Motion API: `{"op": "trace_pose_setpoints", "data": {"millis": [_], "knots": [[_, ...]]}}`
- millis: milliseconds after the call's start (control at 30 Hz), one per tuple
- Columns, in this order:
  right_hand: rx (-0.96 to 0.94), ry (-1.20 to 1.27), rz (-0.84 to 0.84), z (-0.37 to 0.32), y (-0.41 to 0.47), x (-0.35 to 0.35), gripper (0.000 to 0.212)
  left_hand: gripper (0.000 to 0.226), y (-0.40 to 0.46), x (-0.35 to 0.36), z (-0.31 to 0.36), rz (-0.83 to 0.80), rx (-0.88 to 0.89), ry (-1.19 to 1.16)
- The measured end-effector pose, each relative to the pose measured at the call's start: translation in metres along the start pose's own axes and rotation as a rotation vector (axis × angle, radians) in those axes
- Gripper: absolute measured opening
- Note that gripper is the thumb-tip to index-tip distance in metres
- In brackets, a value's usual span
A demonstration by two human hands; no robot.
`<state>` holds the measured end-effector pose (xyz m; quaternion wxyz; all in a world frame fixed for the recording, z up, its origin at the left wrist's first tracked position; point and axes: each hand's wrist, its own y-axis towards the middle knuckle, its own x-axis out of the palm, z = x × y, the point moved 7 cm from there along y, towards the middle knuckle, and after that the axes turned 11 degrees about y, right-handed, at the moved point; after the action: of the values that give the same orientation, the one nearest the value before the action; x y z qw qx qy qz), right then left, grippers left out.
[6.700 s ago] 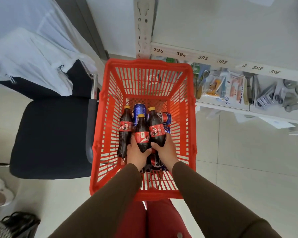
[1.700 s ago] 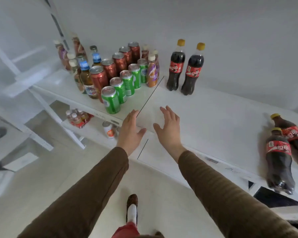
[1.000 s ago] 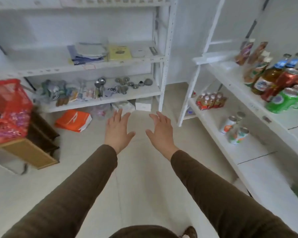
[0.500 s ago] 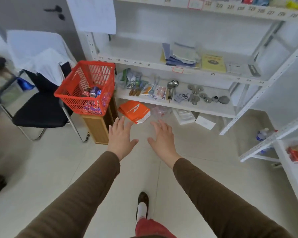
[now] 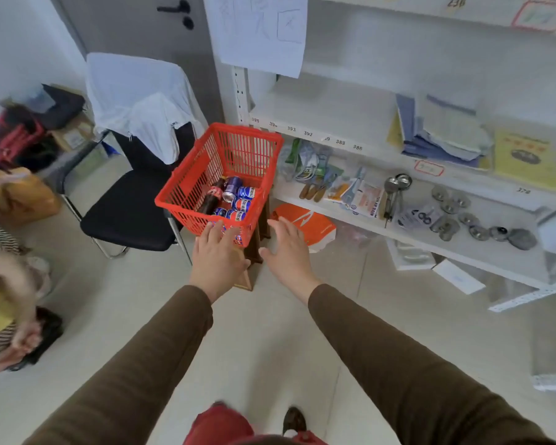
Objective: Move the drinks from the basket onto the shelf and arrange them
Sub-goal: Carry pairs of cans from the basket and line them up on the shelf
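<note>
**Empty hands at the basket**

The red basket [image 5: 187, 191] stood on a wooden stand [image 5: 254, 248] between a black chair [image 5: 126, 210] and a white shelf [image 5: 334, 120]. Inside lay one cola bottle [image 5: 213, 196] and several blue cans [image 5: 243, 195]. The left hand [image 5: 217, 258] was spread flat, fingers apart, overlapping the basket's near wall; whether it touched was unclear. The right hand [image 5: 288, 252] hovered beside it, fingers splayed, holding nothing. An orange packet [image 5: 315, 226] lay on the floor beyond.
</note>
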<state>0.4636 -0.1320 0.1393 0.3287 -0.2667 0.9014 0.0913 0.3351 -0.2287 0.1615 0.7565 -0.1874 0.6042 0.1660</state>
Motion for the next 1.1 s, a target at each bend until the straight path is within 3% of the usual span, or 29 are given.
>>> {"op": "trace_pose_setpoints", "data": {"millis": [267,500,800,1100], "knots": [[0.044,0.060,0.017,-0.019,0.134,0.062,0.058,0.077,0.140,0.005,-0.086,-0.052,0.012,-0.111],[0.214,0.137,0.002,-0.032,0.224,0.121,0.064,0.071,0.247,0.014,-0.149,-0.210,0.057,-0.155],[0.488,0.203,-0.036,0.025,0.305,0.170,0.067,0.070,0.343,0.069,-0.162,-0.379,0.100,-0.158],[0.583,0.089,-0.144,0.088,0.384,0.199,0.062,0.072,0.425,0.128,-0.177,-0.504,0.043,-0.134]]}}
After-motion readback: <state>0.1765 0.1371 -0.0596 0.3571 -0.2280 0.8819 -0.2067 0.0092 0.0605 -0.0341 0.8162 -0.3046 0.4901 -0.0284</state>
